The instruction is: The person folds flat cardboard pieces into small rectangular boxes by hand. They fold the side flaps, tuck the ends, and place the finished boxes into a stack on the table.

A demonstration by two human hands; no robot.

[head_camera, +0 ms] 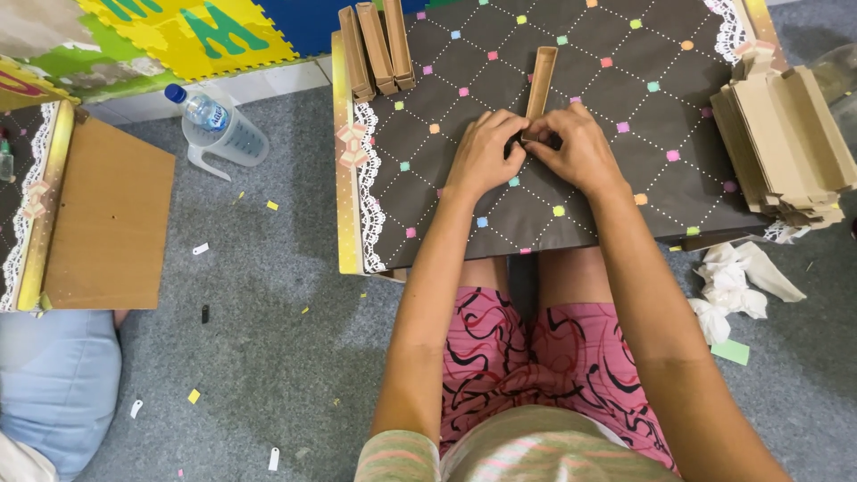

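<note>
Lap: pink patterned shorts (527, 357) and a striped shirt hem at the bottom of the view, knees tucked under the low table
Floor: grey carpet (268, 357) strewn with small paper scraps; crumpled white paper (732, 286) and a green slip (730, 351) by the right knee
Table: dark patterned cloth (446, 178) with coloured squares and dotted diamonds, lace and gold trim along the left edge
Left hand (482, 152): fingers curled together, pinching the near end of the cardboard tray
Right hand (576, 147): fingers closed on the same near end, fingertips meeting those of the left hand
Cardboard tray (541, 80): long, narrow, brown, open side up, lying on the cloth and running away from the hands toward the far edge
Flat cardboard stack (786, 143): unfolded brown blanks piled on the right side of the table, well apart from the hands
Finished trays (375, 45): three folded brown pieces side by side at the far left corner of the table
Left of table: plastic bottle (198, 107) standing in a clear jug (228, 138) on the carpet; second table with a brown board (107, 214)
Far edge: coloured foam mats (196, 31)
</note>
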